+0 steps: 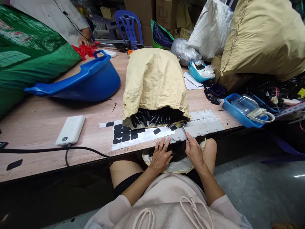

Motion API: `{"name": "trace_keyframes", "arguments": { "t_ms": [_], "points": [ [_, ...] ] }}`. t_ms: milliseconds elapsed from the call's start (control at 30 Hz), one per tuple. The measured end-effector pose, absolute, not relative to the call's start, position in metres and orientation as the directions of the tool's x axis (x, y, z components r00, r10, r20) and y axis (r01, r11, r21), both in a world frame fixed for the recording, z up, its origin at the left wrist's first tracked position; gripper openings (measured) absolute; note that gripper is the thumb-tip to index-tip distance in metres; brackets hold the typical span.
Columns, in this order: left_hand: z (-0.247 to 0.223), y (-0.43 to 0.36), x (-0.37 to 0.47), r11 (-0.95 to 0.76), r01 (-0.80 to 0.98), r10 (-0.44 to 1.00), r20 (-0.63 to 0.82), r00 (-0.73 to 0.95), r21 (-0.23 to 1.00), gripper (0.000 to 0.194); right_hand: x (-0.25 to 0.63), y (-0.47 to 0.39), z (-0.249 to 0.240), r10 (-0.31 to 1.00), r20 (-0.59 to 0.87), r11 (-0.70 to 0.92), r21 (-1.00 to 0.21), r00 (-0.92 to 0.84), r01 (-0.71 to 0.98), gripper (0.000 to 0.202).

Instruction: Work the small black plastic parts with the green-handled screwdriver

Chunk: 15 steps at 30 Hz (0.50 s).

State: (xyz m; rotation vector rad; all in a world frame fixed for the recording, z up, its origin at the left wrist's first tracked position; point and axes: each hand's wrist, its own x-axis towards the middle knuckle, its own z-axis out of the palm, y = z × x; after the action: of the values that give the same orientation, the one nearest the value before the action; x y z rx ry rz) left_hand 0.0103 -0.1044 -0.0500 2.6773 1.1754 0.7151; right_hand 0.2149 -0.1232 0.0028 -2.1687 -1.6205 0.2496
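My right hand point(194, 152) is closed on the thin metal handle of a small tool point(184, 128), whose yellowish and dark head lies at the sack's mouth, over a grey board point(205, 122). At the table's front edge rests my left hand point(162, 155), fingers spread, beside a white sheet point(147, 137) bearing rows of black rounded squares point(125, 133). Behind the sheet lies a beige sack point(156, 79), its open mouth facing me and showing many slim black pieces point(152, 117). Another open bag point(176, 166) with a white lining is on my lap.
A white power bank point(71, 129) with a black cable and a blue basin point(88, 79) stand at left. Right are a blue tray point(245, 111), black pieces and a large beige sack point(264, 38). Another person's hand point(84, 40) is at back left, near red material point(84, 51).
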Motion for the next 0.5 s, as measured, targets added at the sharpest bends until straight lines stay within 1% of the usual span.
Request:
{"name": "trace_keyframes", "arguments": {
  "t_ms": [133,200,267,300,367,433,500],
  "points": [
    [-0.038,-0.106,0.015,-0.659,0.668,0.744,0.426,0.515,0.344,0.033,0.215,-0.123,0.001,0.944,0.112,-0.234,-0.436,0.31,0.869,0.055],
    [-0.023,-0.089,0.012,-0.626,0.684,0.761,0.483,0.433,0.374,0.031,0.214,-0.123,0.0,0.944,0.118,-0.227,-0.441,0.307,0.868,0.056],
    [-0.006,-0.061,0.006,-0.528,0.739,0.803,0.529,0.275,0.417,0.027,0.215,-0.123,-0.001,0.944,0.125,-0.22,-0.447,0.304,0.867,0.056],
    [0.002,-0.045,0.002,-0.449,0.777,0.833,0.52,0.187,0.44,0.026,0.215,-0.123,-0.002,0.944,0.129,-0.219,-0.449,0.305,0.866,0.056],
    [0.016,-0.013,-0.006,-0.3,0.84,0.888,0.453,0.073,0.452,0.029,0.215,-0.123,-0.004,0.94,0.137,-0.219,-0.455,0.311,0.863,0.055],
    [0.024,0.014,-0.012,-0.212,0.882,0.932,0.359,0.052,0.421,0.036,0.215,-0.123,-0.005,0.938,0.143,-0.219,-0.462,0.315,0.86,0.054],
    [0.028,0.03,-0.016,-0.174,0.909,0.958,0.281,0.066,0.379,0.039,0.216,-0.122,-0.006,0.937,0.147,-0.216,-0.464,0.316,0.859,0.054]
  ]
}}
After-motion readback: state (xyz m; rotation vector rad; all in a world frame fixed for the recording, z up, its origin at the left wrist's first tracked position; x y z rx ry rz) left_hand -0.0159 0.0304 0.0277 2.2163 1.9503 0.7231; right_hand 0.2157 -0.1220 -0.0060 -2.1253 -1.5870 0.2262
